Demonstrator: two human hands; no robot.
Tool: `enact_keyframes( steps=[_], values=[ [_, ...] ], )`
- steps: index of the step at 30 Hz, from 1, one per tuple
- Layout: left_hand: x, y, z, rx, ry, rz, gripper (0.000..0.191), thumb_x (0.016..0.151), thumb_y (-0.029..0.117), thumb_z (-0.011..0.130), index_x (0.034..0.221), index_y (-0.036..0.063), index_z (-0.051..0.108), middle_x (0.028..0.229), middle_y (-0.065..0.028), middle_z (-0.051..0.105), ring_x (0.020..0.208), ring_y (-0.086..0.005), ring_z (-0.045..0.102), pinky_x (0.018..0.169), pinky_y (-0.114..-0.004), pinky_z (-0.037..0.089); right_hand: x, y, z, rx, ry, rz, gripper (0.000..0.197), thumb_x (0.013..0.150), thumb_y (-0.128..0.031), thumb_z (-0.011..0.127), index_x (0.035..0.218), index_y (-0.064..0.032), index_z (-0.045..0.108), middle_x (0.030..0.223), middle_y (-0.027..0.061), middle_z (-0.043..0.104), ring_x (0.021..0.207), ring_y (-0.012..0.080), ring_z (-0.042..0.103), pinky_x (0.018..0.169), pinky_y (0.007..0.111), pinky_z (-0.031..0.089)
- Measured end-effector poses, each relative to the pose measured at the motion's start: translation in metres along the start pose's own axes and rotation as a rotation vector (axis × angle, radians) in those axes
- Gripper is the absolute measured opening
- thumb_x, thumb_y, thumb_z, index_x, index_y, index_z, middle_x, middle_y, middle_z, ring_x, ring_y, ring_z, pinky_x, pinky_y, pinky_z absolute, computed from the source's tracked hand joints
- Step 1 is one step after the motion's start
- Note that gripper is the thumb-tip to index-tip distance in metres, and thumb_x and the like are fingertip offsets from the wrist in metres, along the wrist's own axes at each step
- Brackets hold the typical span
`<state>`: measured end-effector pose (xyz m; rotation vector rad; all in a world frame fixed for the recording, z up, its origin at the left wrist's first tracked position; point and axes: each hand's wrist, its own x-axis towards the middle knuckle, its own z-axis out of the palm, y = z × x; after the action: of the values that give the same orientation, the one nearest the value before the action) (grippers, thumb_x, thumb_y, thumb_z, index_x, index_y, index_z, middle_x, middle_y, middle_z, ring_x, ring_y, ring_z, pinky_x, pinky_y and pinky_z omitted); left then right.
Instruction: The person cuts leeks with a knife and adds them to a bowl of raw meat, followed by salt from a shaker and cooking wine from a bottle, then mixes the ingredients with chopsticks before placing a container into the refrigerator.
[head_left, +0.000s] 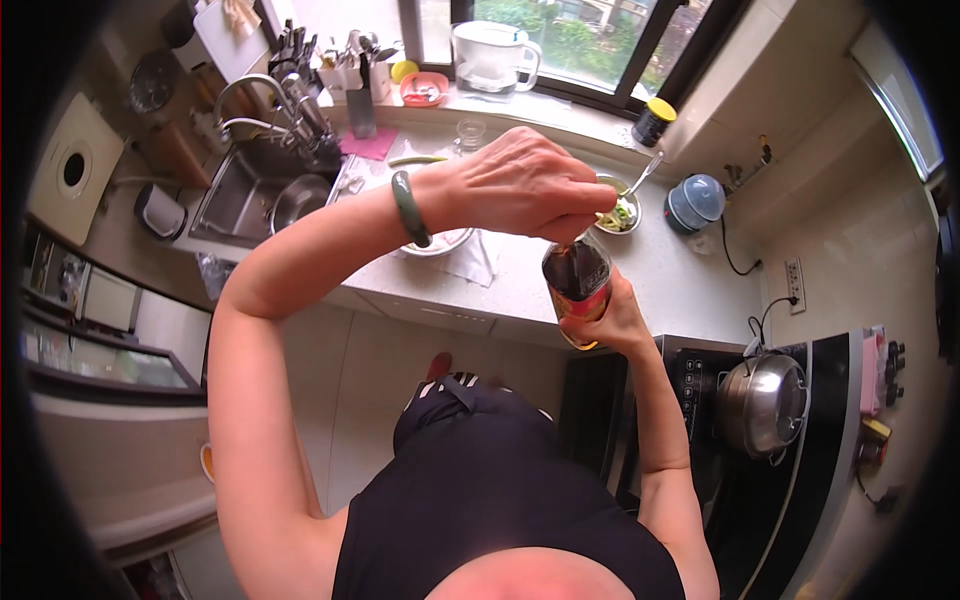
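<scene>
My right hand (611, 319) grips the body of a clear bottle (579, 271) of dark brown liquid with a red and gold label. The bottle is held over the counter's front edge. My left hand (529, 187) reaches across from the left, a green bangle (409, 210) on its wrist. Its fingers are closed around the top end of the bottle and hide the neck and any cap. Just beyond the hands stands a bowl (637, 219) with green and pale food and a spoon (646, 171). Under my left wrist, a second bowl (442, 247) of pale food is partly covered.
A sink (240, 176) with a metal basin and faucet lies left. A blue-lidded small appliance (696, 204) stands right on the counter (667, 277). A steel pot (763, 405) sits on the cooktop at lower right. A water pitcher (491, 60) and a yellow-lidded jar (654, 121) line the windowsill.
</scene>
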<state>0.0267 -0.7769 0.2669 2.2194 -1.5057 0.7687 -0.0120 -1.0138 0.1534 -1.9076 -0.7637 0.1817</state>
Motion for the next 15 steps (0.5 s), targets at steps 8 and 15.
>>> enact_keyframes(
  steps=[8, 15],
  values=[
    [-0.029, 0.014, 0.007, 0.022, -0.316, -0.997, 0.036, 0.091, 0.031, 0.041, 0.077, 0.0059, 0.063, 0.066, -0.0154, 0.06, 0.067, -0.0352, 0.061, 0.067, -0.046, 0.046, 0.026, 0.037, 0.033, -0.11, 0.114, -0.007, 0.071, 0.058, -0.017, 0.085, 0.118, -0.0028, 0.05, 0.101, 0.0153, 0.062, 0.09, 0.03, 0.063, 0.081, 0.037, 0.051],
    [-0.099, -0.023, -0.003, -0.315, -0.259, -0.889, 0.044, 0.094, 0.038, 0.054, 0.123, 0.0064, 0.051, 0.101, -0.0158, 0.062, 0.09, -0.032, 0.06, 0.085, -0.042, 0.046, 0.063, 0.063, 0.064, -0.256, 0.143, -0.077, 0.073, 0.058, -0.017, 0.086, 0.119, -0.0029, 0.05, 0.1, 0.0153, 0.063, 0.088, 0.0308, 0.063, 0.08, 0.037, 0.051]
  ],
)
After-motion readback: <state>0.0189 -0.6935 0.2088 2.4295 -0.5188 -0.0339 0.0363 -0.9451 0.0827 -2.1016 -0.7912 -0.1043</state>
